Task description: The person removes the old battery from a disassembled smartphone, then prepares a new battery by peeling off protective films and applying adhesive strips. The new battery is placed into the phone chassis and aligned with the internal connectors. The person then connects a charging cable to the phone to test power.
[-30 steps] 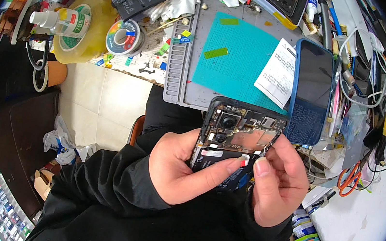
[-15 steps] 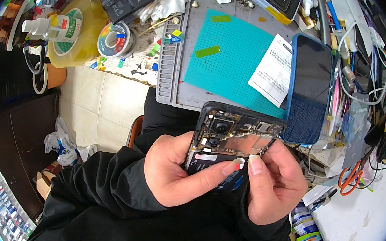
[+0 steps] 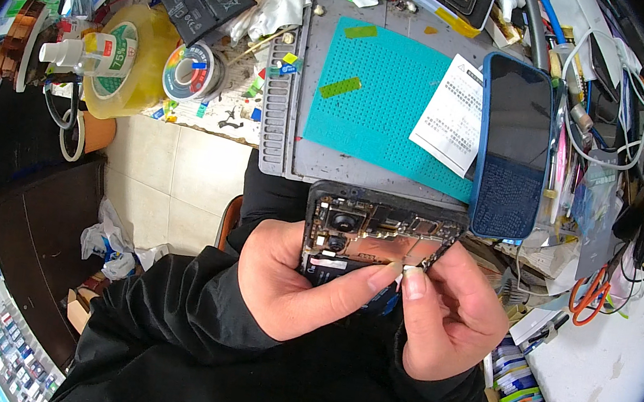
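From my remote seat, I see an opened phone (image 3: 389, 248) held in the air just off the worktop's near edge, cameras toward its upper left. My left hand (image 3: 282, 285) grasps its left side, thumb across the black battery (image 3: 320, 273); my right hand (image 3: 448, 327) grips its right edge. Both thumb tips nearly meet beside a small white piece; whether they pinch it, I cannot tell. I'd brace the frame firmly, pressing lightly near the exposed board.
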The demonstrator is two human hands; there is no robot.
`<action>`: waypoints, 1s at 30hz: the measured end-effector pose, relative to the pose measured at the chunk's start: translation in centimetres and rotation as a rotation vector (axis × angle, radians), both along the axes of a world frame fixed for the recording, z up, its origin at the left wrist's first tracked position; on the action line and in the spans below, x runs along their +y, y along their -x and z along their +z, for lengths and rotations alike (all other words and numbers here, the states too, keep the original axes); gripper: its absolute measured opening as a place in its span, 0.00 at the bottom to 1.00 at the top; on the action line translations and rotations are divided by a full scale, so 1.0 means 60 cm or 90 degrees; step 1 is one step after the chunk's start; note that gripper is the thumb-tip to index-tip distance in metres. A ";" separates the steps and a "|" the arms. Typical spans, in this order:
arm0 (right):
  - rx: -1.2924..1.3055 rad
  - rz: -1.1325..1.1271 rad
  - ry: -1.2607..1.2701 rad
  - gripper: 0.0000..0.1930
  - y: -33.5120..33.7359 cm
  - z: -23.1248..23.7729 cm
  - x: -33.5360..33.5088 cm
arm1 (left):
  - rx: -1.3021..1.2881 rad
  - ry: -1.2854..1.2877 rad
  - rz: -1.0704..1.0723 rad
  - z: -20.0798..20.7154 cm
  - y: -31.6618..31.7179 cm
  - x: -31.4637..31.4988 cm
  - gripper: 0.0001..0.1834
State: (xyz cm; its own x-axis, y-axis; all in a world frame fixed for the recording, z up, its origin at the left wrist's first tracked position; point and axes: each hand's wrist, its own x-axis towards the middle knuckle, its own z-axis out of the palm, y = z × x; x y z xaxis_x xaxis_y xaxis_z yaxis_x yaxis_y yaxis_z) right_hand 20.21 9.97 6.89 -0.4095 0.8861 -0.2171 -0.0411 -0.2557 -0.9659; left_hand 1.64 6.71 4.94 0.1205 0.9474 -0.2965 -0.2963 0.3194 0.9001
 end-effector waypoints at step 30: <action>0.026 -0.010 -0.001 0.21 -0.001 -0.006 -0.016 | 0.007 -0.035 -0.012 0.007 0.002 -0.005 0.12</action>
